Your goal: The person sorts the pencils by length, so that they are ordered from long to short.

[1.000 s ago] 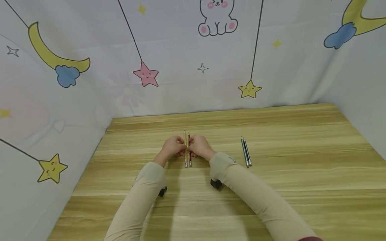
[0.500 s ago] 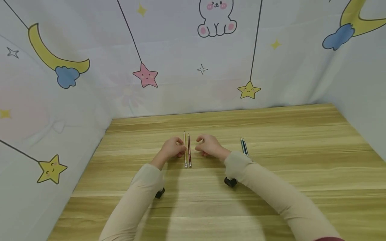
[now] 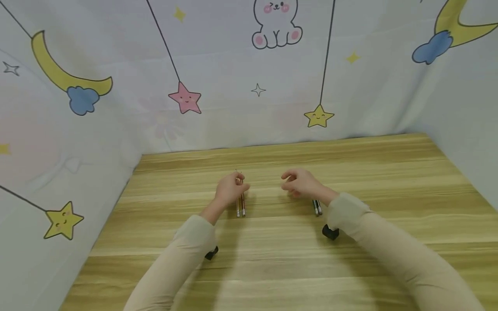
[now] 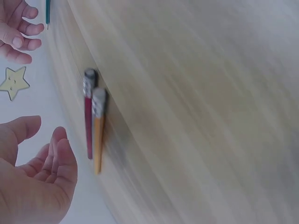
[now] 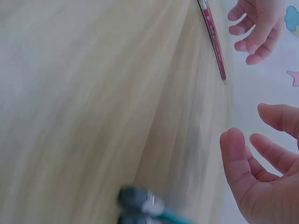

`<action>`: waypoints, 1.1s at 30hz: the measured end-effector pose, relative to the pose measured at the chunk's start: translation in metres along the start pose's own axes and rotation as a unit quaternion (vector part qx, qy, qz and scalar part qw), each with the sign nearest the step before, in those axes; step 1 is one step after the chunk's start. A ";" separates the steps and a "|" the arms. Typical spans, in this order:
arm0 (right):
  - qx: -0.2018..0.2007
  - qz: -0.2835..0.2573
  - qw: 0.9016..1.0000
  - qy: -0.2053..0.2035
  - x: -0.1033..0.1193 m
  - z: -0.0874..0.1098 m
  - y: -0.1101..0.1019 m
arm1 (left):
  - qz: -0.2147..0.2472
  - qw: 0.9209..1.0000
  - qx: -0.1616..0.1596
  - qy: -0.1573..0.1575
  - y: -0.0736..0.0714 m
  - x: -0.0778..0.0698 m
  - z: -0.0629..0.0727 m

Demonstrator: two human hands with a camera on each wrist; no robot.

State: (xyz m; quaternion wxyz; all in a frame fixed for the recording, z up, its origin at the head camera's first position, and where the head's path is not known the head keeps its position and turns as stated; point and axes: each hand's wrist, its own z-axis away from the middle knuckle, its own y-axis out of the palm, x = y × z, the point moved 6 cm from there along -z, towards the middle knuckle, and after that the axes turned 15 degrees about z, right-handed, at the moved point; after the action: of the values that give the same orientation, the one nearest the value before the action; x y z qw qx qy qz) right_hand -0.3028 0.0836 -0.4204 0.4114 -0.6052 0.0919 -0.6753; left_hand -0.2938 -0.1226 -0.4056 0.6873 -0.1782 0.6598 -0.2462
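While both bare hands hang over the wood-grain table, neither has hold of anything. Above a yellow pencil and a red pencil, the left hand hides their middle stretches in the head view; its fingers bend loosely, with a gap between thumb and forefinger. Those two pencils lie side by side on the tabletop, yellow to the left and red to the right, their eraser ends with silver ferrules pointing toward the person and their tips toward the far edge. Well apart from that pair, the right hand hangs near two dark pencils, its fingers gently curved and a space left between thumb and forefinger. This second pair also lies close together, eraser ends nearest the person; hand and wrist cover the upper parts in the head view, while the right wrist view shows the ends blurred, with a teal shaft on one. Both arms wear beige sleeves, and a black block sits beneath each cuff. Behind the table rises white cloth printed with yellow crescent moons, a pink star and yellow stars.
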 end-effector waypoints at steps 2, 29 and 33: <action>-0.007 0.007 1.000 0.000 -0.007 0.003 -0.007 | 0.015 1.000 -0.001 0.007 0.005 -0.006 0.001; -0.063 0.082 0.994 0.028 -0.058 0.032 -0.044 | 0.073 0.994 0.069 0.034 0.098 -0.057 0.002; -0.060 0.093 0.993 0.035 -0.063 0.033 -0.043 | 0.052 0.994 0.085 0.035 0.113 -0.061 0.002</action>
State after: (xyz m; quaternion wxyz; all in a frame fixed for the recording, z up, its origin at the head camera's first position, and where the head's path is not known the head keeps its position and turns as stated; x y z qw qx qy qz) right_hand -0.2970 0.1656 -0.4321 0.4317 -0.5938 0.2022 -0.6482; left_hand -0.2803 0.0041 -0.4193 0.6879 -0.0760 0.6687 -0.2718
